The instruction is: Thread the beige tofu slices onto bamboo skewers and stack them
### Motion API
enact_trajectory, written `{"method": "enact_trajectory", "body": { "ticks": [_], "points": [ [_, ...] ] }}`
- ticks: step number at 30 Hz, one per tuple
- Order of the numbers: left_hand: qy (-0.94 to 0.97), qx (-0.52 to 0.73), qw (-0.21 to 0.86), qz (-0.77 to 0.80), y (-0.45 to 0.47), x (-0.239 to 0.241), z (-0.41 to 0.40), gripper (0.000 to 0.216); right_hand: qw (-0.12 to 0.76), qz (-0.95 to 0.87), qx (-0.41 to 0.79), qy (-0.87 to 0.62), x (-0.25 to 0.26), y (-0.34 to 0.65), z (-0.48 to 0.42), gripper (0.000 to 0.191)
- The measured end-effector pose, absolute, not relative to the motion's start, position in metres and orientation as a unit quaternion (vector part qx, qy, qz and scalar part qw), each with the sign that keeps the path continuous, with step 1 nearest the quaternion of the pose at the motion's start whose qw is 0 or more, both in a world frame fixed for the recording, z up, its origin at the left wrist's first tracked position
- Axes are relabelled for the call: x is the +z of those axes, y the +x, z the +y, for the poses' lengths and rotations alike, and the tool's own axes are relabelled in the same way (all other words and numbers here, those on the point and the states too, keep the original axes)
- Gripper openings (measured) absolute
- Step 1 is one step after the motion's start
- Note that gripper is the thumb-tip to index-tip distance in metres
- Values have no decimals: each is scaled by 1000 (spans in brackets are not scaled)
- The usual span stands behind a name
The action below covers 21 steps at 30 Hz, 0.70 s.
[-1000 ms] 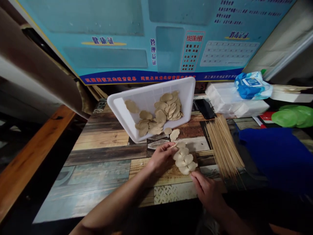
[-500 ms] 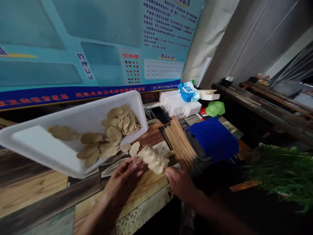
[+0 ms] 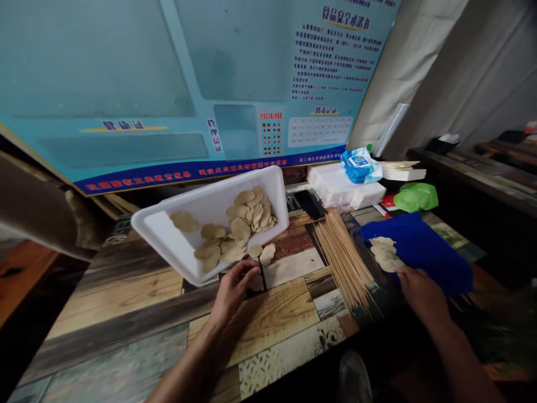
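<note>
- I see a row of overlapping pale slices (image 3: 384, 254) well to the right of the tray; any stick through it is too hard for me to make out.
- My right hand (image 3: 423, 294), also well right of the tray, grips the row at its near end, fingers closed.
- Behind that row, right of the tray, lies a blue cloth (image 3: 436, 252); I cannot tell whether they touch.
- My left hand (image 3: 235, 291) is just in front of the tray, fingers curled and thumb close to them; I cannot tell whether they pinch anything.
- Two loose slices (image 3: 267, 254) lie side by side at the tray's near right edge.
- The white tray (image 3: 161, 235) itself holds a heap of slices (image 3: 241, 229), mostly toward its right.
- A bundle of thin sticks (image 3: 342, 257) lies on the table (image 3: 268, 313), right of the tray.
- A dark phone (image 3: 309, 204) lies just right of the tray.
- Beyond the tray stands a blue board (image 3: 134, 56).
</note>
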<state>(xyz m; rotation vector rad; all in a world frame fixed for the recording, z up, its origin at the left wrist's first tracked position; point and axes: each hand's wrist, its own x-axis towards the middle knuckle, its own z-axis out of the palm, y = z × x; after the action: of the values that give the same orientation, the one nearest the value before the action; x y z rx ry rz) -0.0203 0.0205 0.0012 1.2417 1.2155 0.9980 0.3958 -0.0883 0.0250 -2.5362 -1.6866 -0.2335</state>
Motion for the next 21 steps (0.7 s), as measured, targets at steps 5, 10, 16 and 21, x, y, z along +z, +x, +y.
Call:
{"method": "enact_trajectory", "body": {
  "ticks": [5, 10, 16, 21],
  "points": [
    [674, 375, 397, 498, -13, -5, 33, 17, 21, -599, -43, -799, 26, 345, -70, 22],
    [783, 320, 253, 469, 5, -17, 50, 20, -5, -671, 8, -742, 18, 293, -47, 19],
    [795, 288, 228, 482, 11, -23, 67, 7, -33, -669, 26, -742, 8, 289, -31, 18],
    [751, 338, 274, 497, 7, -11, 61, 12, -23, -656, 10, -755, 22, 291, -37, 18]
  ]
}}
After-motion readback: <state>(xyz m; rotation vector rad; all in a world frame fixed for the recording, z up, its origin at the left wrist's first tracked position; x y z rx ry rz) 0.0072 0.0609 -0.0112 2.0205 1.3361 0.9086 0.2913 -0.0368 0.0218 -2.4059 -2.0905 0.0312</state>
